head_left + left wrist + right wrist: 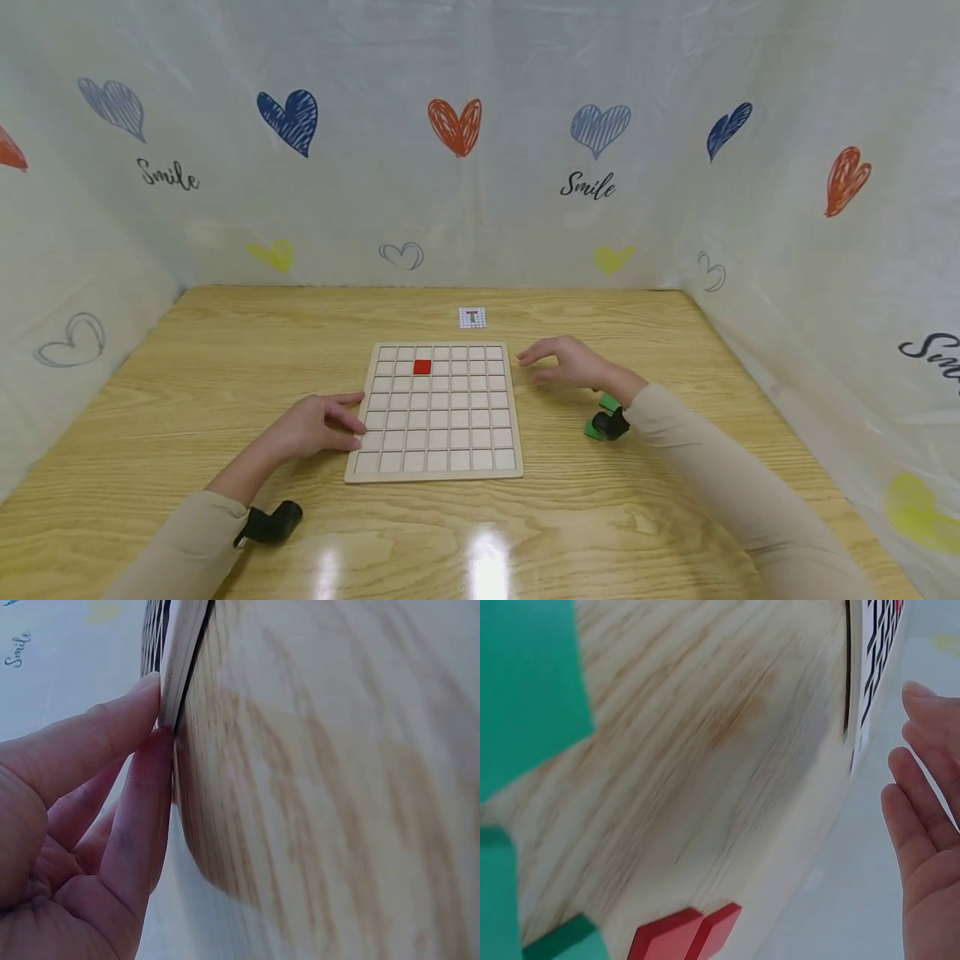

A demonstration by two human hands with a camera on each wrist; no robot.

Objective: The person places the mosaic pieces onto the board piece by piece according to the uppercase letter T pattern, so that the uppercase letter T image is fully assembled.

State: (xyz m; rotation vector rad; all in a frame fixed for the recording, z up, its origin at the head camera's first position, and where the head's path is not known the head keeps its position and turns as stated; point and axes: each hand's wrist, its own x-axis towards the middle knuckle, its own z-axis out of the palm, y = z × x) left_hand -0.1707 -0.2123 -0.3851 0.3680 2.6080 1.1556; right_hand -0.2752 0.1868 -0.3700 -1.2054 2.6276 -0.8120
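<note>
Likely light and stiff, the wooden grid board (435, 477) suits edge holds — left hand (318, 425) loosely spread against it, right hand (567, 363) relaxed, empty.

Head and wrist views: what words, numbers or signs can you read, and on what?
"Smile": white sheet, head view, left.
"Smile": same sheet, right of center.
"Sm…": sheet's right side, cut off by the frame.
"Smile": sheet, left wrist view.
Small card: any writing too small to read.
Grid board: none visible.

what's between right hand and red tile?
Head view: from the right hand, a thin strip of bare table, then the board with empty cells up to the red tile.
</note>
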